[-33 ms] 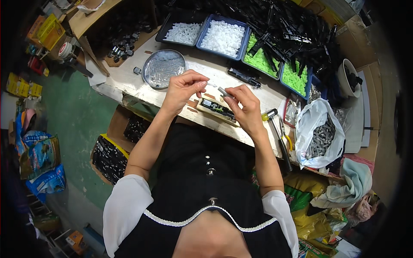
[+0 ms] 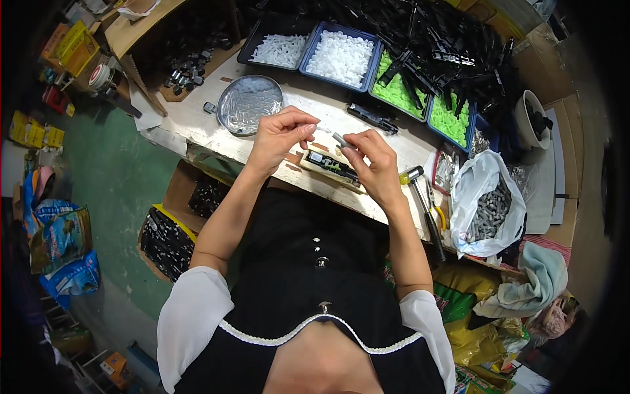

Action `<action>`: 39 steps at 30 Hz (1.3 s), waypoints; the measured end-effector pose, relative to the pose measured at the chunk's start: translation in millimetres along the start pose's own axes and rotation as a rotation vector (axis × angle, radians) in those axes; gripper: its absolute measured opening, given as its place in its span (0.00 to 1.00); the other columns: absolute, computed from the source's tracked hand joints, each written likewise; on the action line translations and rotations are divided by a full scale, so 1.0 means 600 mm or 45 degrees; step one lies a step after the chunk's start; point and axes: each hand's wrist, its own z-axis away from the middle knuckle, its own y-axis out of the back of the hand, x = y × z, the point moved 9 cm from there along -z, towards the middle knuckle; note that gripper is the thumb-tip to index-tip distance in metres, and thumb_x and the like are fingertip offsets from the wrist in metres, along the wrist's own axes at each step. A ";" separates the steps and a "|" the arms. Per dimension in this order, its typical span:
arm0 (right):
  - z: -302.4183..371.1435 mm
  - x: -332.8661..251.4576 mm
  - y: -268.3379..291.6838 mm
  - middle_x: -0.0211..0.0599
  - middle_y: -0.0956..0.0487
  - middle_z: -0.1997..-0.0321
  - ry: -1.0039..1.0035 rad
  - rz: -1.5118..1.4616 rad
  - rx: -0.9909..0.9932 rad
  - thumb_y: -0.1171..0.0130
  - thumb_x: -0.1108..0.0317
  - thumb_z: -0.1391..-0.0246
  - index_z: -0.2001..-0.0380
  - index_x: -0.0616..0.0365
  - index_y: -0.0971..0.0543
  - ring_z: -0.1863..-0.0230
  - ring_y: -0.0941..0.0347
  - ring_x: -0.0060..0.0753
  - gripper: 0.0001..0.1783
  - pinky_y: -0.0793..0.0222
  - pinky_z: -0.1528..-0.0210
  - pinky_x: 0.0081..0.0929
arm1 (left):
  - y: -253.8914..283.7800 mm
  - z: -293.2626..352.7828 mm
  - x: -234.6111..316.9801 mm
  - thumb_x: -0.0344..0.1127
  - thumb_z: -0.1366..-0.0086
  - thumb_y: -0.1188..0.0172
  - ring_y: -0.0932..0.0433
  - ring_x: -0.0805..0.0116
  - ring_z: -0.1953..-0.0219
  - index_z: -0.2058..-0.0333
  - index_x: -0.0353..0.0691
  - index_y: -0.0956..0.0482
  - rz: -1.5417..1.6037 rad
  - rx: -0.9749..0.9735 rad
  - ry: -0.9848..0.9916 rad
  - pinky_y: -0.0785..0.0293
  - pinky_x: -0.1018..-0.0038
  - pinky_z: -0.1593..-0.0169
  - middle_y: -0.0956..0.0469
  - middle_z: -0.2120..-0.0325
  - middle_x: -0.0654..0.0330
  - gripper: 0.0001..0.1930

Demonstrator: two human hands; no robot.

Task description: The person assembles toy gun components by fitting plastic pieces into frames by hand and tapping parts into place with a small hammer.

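Note:
Above the bench's near edge, my left hand (image 2: 283,139) pinches a small whitish plastic piece (image 2: 323,129) between thumb and fingertips. My right hand (image 2: 375,157) grips a short grey cylinder (image 2: 341,140), its end pointing toward the white piece; the two parts look slightly apart. Just below my hands a black mechanism (image 2: 330,163) with a bit of green inside lies in a cream block (image 2: 308,165); my right fingers partly cover its right end. Beyond my right hand a similar black mechanism (image 2: 372,119) lies on the bench.
A round metal tin (image 2: 226,117) of thin pieces stands left. Behind are trays of white parts (image 2: 339,58) and green parts (image 2: 398,93), plus heaped black mechanisms (image 2: 453,52). At right lie a yellow-handled screwdriver (image 2: 411,175), a hammer (image 2: 433,230) and a bag of grey pieces (image 2: 492,213).

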 end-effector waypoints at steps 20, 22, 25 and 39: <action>0.019 -0.041 -0.005 0.32 0.28 0.74 0.371 0.366 -0.007 0.39 0.75 0.61 0.69 0.57 0.24 0.72 0.33 0.32 0.11 0.44 0.70 0.27 | -0.032 0.021 -0.074 0.27 0.45 0.42 0.26 0.76 0.83 0.68 0.29 0.23 0.333 -0.181 0.790 0.30 0.82 0.85 0.24 0.79 0.58 0.08; 0.031 0.007 0.001 0.35 0.28 0.76 0.084 0.109 -0.011 0.39 0.74 0.58 0.69 0.57 0.23 0.75 0.32 0.34 0.09 0.41 0.71 0.28 | -0.046 0.025 -0.078 0.30 0.44 0.42 0.26 0.76 0.83 0.66 0.29 0.24 0.305 -0.200 0.833 0.31 0.83 0.85 0.24 0.77 0.57 0.09; 0.063 0.069 0.013 0.35 0.26 0.76 -0.323 -0.215 -0.082 0.42 0.74 0.54 0.68 0.63 0.22 0.76 0.30 0.25 0.07 0.37 0.74 0.19 | -0.036 0.020 -0.060 0.33 0.44 0.41 0.27 0.77 0.81 0.65 0.33 0.22 -0.059 -0.093 0.584 0.32 0.82 0.82 0.24 0.77 0.59 0.10; 0.136 0.158 0.018 0.29 0.25 0.82 -0.920 -0.421 -0.106 0.40 0.72 0.53 0.72 0.65 0.22 0.79 0.32 0.15 0.07 0.36 0.76 0.15 | -0.087 0.046 -0.074 0.34 0.59 0.33 0.36 0.67 0.58 0.70 0.46 0.19 -1.266 -0.148 -0.349 0.48 0.68 0.55 0.27 0.67 0.69 0.12</action>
